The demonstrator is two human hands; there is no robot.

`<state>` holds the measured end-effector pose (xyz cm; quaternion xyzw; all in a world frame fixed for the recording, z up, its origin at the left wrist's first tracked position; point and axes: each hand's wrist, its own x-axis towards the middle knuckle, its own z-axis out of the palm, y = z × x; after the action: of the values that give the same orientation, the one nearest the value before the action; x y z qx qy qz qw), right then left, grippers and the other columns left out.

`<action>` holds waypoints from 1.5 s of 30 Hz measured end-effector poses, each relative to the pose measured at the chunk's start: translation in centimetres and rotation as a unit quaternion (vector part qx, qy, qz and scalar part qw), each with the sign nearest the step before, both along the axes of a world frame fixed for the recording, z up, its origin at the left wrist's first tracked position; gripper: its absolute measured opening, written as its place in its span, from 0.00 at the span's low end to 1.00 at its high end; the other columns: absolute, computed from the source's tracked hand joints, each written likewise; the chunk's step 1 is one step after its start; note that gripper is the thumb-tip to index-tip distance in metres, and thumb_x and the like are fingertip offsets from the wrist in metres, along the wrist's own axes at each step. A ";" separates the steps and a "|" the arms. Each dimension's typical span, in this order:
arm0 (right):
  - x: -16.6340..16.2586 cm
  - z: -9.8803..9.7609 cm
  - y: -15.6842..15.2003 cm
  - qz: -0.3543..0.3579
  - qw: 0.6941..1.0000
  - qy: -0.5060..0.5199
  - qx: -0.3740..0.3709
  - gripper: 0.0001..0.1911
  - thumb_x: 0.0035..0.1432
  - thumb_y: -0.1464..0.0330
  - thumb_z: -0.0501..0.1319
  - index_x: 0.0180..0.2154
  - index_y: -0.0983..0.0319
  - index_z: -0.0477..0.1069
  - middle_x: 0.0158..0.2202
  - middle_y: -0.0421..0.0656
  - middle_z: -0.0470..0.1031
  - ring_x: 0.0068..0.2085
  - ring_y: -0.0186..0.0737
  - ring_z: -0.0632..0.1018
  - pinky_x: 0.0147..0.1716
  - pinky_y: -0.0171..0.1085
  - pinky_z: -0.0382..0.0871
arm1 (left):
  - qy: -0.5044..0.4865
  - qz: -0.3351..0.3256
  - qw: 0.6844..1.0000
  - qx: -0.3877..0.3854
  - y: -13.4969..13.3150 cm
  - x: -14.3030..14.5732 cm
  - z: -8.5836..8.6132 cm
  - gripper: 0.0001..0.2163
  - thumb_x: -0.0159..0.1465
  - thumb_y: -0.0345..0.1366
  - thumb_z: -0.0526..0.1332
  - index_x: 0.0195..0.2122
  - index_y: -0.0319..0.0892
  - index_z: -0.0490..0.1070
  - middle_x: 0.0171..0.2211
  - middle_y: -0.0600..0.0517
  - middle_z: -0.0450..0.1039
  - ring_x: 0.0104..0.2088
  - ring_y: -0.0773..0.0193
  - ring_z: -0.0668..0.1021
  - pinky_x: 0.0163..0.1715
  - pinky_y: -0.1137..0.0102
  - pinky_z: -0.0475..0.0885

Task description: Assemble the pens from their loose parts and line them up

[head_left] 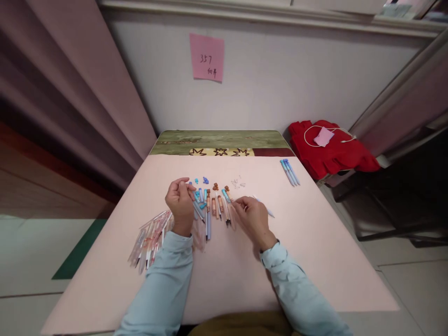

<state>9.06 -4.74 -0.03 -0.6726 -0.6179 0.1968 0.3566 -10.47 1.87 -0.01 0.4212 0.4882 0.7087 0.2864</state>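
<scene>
On a table covered in pale pink, starting at the left, a fanned heap of slim clear and reddish tubes lies just beside the person's left forearm, partly behind its light blue sleeve. Next comes the left hand, raised above the table with its fingers curled inward; whether it holds anything I cannot tell. Between the two hands, nearest the left one, lie blue pen parts, with small blue caps beyond them. Further right, still between the hands, brown-and-orange pen parts lie roughly side by side, with small brown toppers just beyond. The right hand has thumb and forefinger brought together at the lower end of a brown-topped piece; I cannot tell if it is gripped. Small clear bits lie beyond that hand. To its right, near the table's edge, blue-topped pens lie side by side, well apart from both hands.
</scene>
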 end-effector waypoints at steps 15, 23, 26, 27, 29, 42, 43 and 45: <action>-2.7 -1.2 -1.2 0.025 0.982 -0.186 0.007 0.08 0.60 0.63 0.60 0.32 0.59 0.73 0.30 0.41 0.76 0.30 0.36 0.75 0.26 0.34 0.51 | -0.003 -0.008 1.000 -0.022 0.0 -0.6 -0.7 0.09 0.65 0.38 0.56 0.36 0.39 0.72 0.20 0.56 0.69 0.15 0.74 0.63 0.16 0.76 0.57; -2.6 -0.7 -2.8 0.187 0.966 -0.177 0.035 0.04 0.54 0.66 0.60 0.29 0.59 0.71 0.28 0.39 0.76 0.30 0.35 0.74 0.27 0.34 0.54 | 0.004 -0.009 1.000 -0.027 -0.2 -0.4 -0.6 0.08 0.65 0.38 0.57 0.35 0.40 0.73 0.18 0.58 0.61 0.17 0.72 0.62 0.18 0.76 0.57; -2.8 -0.7 -3.2 0.182 0.962 -0.202 -0.005 0.03 0.53 0.67 0.60 0.30 0.59 0.72 0.29 0.39 0.77 0.30 0.36 0.75 0.26 0.34 0.52 | 0.010 -0.006 1.000 -0.027 -0.2 -0.4 -0.6 0.08 0.65 0.38 0.57 0.35 0.40 0.73 0.18 0.59 0.60 0.17 0.72 0.63 0.19 0.76 0.57; -2.8 -0.7 -3.3 0.175 0.962 -0.210 -0.019 0.03 0.53 0.67 0.60 0.29 0.59 0.72 0.30 0.40 0.77 0.30 0.36 0.75 0.26 0.34 0.51 | 0.012 -0.005 1.000 -0.027 -0.2 -0.4 -0.7 0.08 0.65 0.38 0.57 0.35 0.40 0.73 0.18 0.59 0.60 0.17 0.72 0.63 0.18 0.76 0.57; -2.8 -0.5 -3.3 0.169 0.960 -0.218 -0.041 0.02 0.52 0.67 0.60 0.29 0.59 0.71 0.29 0.40 0.77 0.29 0.37 0.75 0.25 0.35 0.50 | 0.015 -0.005 1.000 -0.027 -0.2 -0.4 -0.7 0.08 0.65 0.38 0.57 0.35 0.40 0.73 0.18 0.58 0.60 0.17 0.72 0.63 0.18 0.76 0.57; -2.9 -0.3 -3.2 0.166 0.965 -0.197 -0.046 0.11 0.59 0.59 0.61 0.30 0.58 0.73 0.30 0.40 0.78 0.30 0.38 0.76 0.26 0.33 0.53 | 0.057 -0.009 0.998 -0.038 -0.2 -0.2 -0.2 0.08 0.65 0.37 0.56 0.35 0.39 0.73 0.18 0.58 0.61 0.18 0.71 0.64 0.19 0.76 0.58; -2.7 -0.2 -3.1 0.151 0.970 -0.188 -0.035 0.13 0.60 0.57 0.61 0.29 0.58 0.73 0.29 0.40 0.78 0.30 0.37 0.76 0.26 0.33 0.52 | 0.055 -0.009 0.998 -0.039 -0.2 -0.2 -0.2 0.08 0.65 0.37 0.56 0.35 0.39 0.73 0.18 0.58 0.61 0.18 0.71 0.64 0.19 0.76 0.58; -2.0 0.1 -2.6 0.099 0.980 -0.171 -0.008 0.15 0.62 0.57 0.59 0.28 0.58 0.73 0.28 0.40 0.77 0.29 0.36 0.75 0.26 0.33 0.52 | 0.051 -0.007 0.998 -0.039 -0.1 -0.2 -0.2 0.08 0.64 0.36 0.56 0.35 0.39 0.73 0.18 0.58 0.61 0.18 0.72 0.64 0.19 0.76 0.58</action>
<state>7.03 -7.31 0.02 -0.6344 -0.7319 0.1180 0.2189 -10.62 1.76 -0.18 0.4485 0.5267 0.6646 0.2825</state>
